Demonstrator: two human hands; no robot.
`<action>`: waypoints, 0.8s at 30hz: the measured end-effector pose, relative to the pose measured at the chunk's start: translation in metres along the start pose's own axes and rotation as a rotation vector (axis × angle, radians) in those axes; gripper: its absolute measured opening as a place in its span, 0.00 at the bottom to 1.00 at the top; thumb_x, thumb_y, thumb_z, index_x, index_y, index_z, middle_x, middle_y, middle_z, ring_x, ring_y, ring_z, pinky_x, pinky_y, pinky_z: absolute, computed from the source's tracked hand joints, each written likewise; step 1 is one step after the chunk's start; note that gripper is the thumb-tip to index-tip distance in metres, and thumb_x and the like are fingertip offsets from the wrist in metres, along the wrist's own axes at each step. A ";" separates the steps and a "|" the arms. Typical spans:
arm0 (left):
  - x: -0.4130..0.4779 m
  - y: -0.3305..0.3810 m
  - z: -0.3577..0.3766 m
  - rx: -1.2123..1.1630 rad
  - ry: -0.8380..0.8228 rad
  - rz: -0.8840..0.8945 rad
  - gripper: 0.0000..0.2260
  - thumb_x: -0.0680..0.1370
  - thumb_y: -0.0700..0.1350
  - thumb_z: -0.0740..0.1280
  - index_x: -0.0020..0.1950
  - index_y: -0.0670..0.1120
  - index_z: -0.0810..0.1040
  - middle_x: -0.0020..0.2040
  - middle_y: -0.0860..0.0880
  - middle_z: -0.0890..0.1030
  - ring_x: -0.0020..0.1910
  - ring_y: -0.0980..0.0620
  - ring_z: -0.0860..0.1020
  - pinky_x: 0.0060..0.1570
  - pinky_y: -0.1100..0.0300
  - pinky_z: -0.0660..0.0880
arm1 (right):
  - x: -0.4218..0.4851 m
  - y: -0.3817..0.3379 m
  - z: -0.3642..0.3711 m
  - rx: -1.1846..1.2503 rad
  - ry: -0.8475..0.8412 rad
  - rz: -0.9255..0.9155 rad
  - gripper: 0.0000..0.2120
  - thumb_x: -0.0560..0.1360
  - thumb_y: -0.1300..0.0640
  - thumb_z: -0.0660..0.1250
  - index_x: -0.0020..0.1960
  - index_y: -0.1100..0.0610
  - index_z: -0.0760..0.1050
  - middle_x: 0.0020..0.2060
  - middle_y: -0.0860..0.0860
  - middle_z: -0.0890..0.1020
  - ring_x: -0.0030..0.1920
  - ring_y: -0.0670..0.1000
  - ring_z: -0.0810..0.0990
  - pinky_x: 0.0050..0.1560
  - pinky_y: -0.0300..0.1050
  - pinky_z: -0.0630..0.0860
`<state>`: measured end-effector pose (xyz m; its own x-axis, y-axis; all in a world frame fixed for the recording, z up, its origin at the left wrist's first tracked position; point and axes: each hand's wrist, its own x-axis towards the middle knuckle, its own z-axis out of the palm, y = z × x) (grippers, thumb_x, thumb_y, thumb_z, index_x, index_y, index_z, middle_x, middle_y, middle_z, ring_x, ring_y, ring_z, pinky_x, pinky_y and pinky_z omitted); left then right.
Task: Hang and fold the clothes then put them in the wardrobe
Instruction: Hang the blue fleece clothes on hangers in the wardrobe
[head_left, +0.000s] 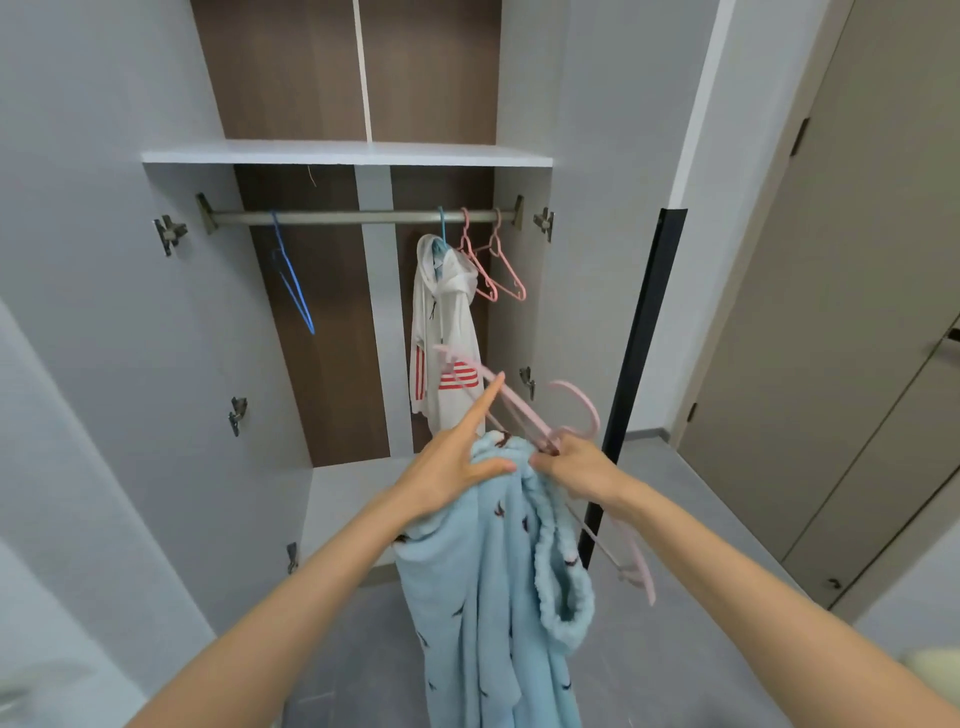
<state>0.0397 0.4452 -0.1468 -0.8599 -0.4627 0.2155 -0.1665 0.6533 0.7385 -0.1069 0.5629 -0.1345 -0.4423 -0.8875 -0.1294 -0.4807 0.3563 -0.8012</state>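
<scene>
A fluffy light-blue garment (493, 597) with small dark marks hangs down in front of the open wardrobe. My left hand (457, 467) grips its top edge, index finger stretched out toward the rail. My right hand (574, 467) pinches the neck of a pale pink hanger (576, 410) together with the garment's top; the hanger's arms stick out to both sides. Higher up runs the metal rail (363, 215). On it hang a white hoodie with red stripes (447, 332) on a light-blue hanger, two empty pink hangers (498, 270) and an empty blue hanger (293, 280).
A white shelf (343, 153) sits above the rail. Grey wardrobe doors stand open at left (104, 312) and right (613, 156), the right one with a black edge (634, 364). A beige room door (831, 312) is at the right. The floor is grey.
</scene>
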 end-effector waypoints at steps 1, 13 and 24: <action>0.000 -0.003 -0.002 -0.030 0.028 0.017 0.39 0.74 0.54 0.69 0.72 0.72 0.43 0.58 0.53 0.76 0.51 0.54 0.78 0.55 0.62 0.72 | 0.002 -0.002 -0.003 0.019 0.042 0.006 0.06 0.78 0.59 0.61 0.42 0.52 0.69 0.38 0.48 0.74 0.37 0.43 0.73 0.29 0.29 0.68; -0.020 -0.019 -0.084 0.103 0.212 -0.039 0.14 0.77 0.34 0.62 0.58 0.45 0.80 0.49 0.54 0.80 0.49 0.56 0.76 0.41 0.75 0.70 | -0.013 -0.082 0.011 -0.071 0.257 -0.150 0.09 0.79 0.64 0.57 0.52 0.67 0.74 0.41 0.55 0.74 0.36 0.49 0.70 0.30 0.32 0.66; -0.002 -0.024 -0.098 -0.104 0.204 -0.593 0.05 0.76 0.37 0.61 0.41 0.45 0.70 0.41 0.47 0.73 0.44 0.49 0.72 0.38 0.60 0.70 | -0.015 -0.058 0.029 -0.251 0.091 -0.031 0.08 0.79 0.64 0.56 0.54 0.67 0.71 0.45 0.57 0.75 0.37 0.51 0.72 0.36 0.37 0.70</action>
<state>0.0925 0.3719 -0.1026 -0.5246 -0.8398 -0.1397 -0.5298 0.1936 0.8257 -0.0507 0.5471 -0.1034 -0.4848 -0.8734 -0.0450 -0.6631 0.4006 -0.6323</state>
